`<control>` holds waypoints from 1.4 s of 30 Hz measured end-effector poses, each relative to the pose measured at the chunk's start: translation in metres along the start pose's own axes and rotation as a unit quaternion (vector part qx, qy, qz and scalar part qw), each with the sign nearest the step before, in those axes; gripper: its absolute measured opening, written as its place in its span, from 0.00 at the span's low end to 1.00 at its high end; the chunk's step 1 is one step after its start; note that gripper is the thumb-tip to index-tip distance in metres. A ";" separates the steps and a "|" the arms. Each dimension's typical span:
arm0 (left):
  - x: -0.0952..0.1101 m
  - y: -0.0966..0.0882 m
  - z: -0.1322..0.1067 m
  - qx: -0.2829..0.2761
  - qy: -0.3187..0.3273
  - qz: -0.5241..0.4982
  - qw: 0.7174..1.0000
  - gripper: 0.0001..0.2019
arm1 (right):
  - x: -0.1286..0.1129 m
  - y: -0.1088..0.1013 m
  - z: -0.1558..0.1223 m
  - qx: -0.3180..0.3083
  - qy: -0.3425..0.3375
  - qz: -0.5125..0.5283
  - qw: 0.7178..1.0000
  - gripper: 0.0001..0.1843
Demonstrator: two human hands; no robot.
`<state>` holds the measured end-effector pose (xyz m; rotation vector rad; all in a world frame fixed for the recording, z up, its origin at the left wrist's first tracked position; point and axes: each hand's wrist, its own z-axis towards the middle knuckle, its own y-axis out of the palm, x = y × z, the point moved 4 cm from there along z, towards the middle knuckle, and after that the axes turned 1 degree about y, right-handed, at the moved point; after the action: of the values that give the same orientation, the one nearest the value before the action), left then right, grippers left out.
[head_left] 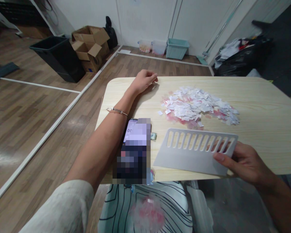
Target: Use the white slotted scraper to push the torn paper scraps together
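My right hand grips the right end of a flat grey slotted board near the front edge of the light wooden table. Beyond the board lies a heap of small white and pink paper scraps. My left hand rests far out on the table's left side, fingers curled loosely, with nothing visible in them. A thin bracelet circles that wrist. A phone lies on the table beside my left forearm.
A black bin and open cardboard boxes stand on the wooden floor at the back left. A teal basket sits by the far wall. Black bags and clutter fill the back right. A pinkish bag lies in my lap.
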<state>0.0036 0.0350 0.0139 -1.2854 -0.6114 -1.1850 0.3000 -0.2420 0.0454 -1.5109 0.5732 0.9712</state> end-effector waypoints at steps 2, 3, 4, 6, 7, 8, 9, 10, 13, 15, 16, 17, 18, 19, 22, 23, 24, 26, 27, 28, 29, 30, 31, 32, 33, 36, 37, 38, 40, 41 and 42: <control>0.000 0.000 0.000 0.001 -0.001 -0.002 1.000 0.13 | 0.000 0.000 0.000 0.000 0.003 0.003 1.000 0.24; 0.000 0.000 0.000 0.002 -0.001 -0.002 1.000 0.13 | 0.000 0.000 0.000 -0.001 0.005 0.005 1.000 0.24; 0.000 0.000 -0.001 0.002 -0.001 -0.002 1.000 0.13 | -0.001 0.000 0.001 -0.003 0.007 0.005 1.000 0.24; 0.001 0.000 -0.001 0.002 -0.001 -0.003 1.000 0.13 | -0.003 0.001 0.001 -0.011 0.014 0.004 1.000 0.24; 0.002 0.000 -0.001 0.003 -0.001 -0.004 1.000 0.13 | -0.004 0.001 0.001 -0.016 0.018 0.004 1.000 0.23; 0.002 0.000 -0.002 0.005 -0.002 -0.004 1.000 0.13 | -0.004 0.001 0.001 -0.016 0.022 0.007 1.000 0.23; 0.003 0.000 -0.002 0.007 -0.002 -0.005 1.000 0.13 | -0.004 0.001 0.001 -0.016 0.030 0.012 0.999 0.22; 0.003 0.000 -0.002 0.009 -0.003 -0.006 1.000 0.13 | -0.002 0.000 0.000 -0.012 0.039 0.017 0.999 0.23; 0.003 0.000 -0.002 0.009 -0.004 -0.011 1.000 0.12 | 0.007 -0.005 -0.003 0.024 0.061 0.027 0.997 0.25; 0.003 0.000 -0.003 0.007 -0.007 -0.011 1.000 0.11 | 0.014 -0.008 -0.007 0.056 0.063 0.022 0.996 0.26; 0.003 0.000 -0.003 0.006 -0.009 -0.010 1.000 0.11 | 0.017 -0.010 -0.008 0.067 0.064 0.018 0.996 0.27; 0.003 0.000 -0.003 0.006 -0.011 -0.007 1.000 0.11 | 0.019 -0.010 -0.009 0.071 0.070 0.015 0.995 0.27; 0.002 0.000 -0.003 0.006 -0.014 -0.005 1.000 0.11 | 0.020 -0.010 -0.011 0.069 0.079 0.013 0.994 0.28; 0.002 0.000 -0.003 0.006 -0.015 -0.004 1.000 0.11 | 0.021 -0.009 -0.012 0.064 0.089 0.012 0.994 0.28; 0.002 0.001 -0.003 0.007 -0.011 -0.004 1.000 0.11 | 0.019 -0.007 -0.012 0.052 0.100 0.015 0.994 0.29; 0.003 0.001 -0.003 0.006 -0.009 -0.004 1.000 0.11 | 0.018 -0.006 -0.012 0.048 0.091 0.014 0.995 0.29; 0.003 0.001 -0.003 0.006 -0.009 -0.004 1.000 0.12 | 0.017 -0.006 -0.011 0.041 0.082 0.011 0.996 0.29; 0.003 0.000 -0.003 0.006 -0.010 0.000 1.000 0.12 | 0.016 -0.006 -0.009 0.027 0.066 0.002 0.997 0.29; 0.002 0.000 -0.003 0.005 -0.011 0.002 1.000 0.13 | 0.017 -0.006 -0.009 0.021 0.060 -0.003 0.998 0.29; 0.002 0.000 -0.003 0.005 -0.011 0.003 1.000 0.12 | 0.018 -0.006 -0.008 0.017 0.056 -0.006 0.998 0.28; 0.002 0.000 -0.002 0.005 -0.009 0.002 1.000 0.12 | 0.020 -0.007 -0.008 0.011 0.054 -0.007 0.998 0.28; 0.002 0.000 -0.002 0.005 -0.007 0.000 1.000 0.11 | 0.021 -0.007 -0.008 0.007 0.048 -0.006 0.999 0.27; 0.002 0.000 -0.002 0.006 -0.004 -0.003 1.000 0.11 | 0.021 -0.008 -0.008 0.006 0.045 -0.007 0.999 0.26; 0.002 0.000 -0.002 0.007 -0.002 -0.005 1.000 0.11 | 0.022 -0.008 -0.009 0.012 0.047 -0.009 0.999 0.25; 0.002 0.000 -0.002 0.007 -0.001 -0.006 1.000 0.11 | 0.021 -0.009 -0.010 0.028 0.053 -0.010 0.998 0.24; 0.001 0.000 -0.002 0.008 -0.005 -0.006 1.000 0.12 | 0.018 -0.012 -0.014 0.108 0.093 0.005 0.990 0.22; 0.001 0.001 -0.002 0.010 -0.006 -0.008 1.000 0.12 | 0.016 -0.012 -0.015 0.130 0.109 0.017 0.985 0.22; 0.001 0.001 -0.002 0.011 -0.008 -0.009 1.000 0.12 | 0.014 -0.011 -0.016 0.144 0.120 0.028 0.982 0.22; 0.001 0.001 -0.002 0.010 -0.010 -0.010 1.000 0.12 | 0.009 -0.008 -0.017 0.143 0.130 0.036 0.981 0.22; 0.001 0.001 -0.003 0.009 -0.011 -0.010 1.000 0.12 | 0.008 -0.006 -0.017 0.135 0.126 0.032 0.982 0.22; 0.002 0.001 -0.003 0.007 -0.012 -0.009 1.000 0.12 | 0.007 -0.005 -0.017 0.126 0.119 0.023 0.985 0.23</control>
<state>0.0042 0.0319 0.0144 -1.2852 -0.6488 -1.1804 0.3123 -0.2561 0.0419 -1.3983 0.8722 0.7246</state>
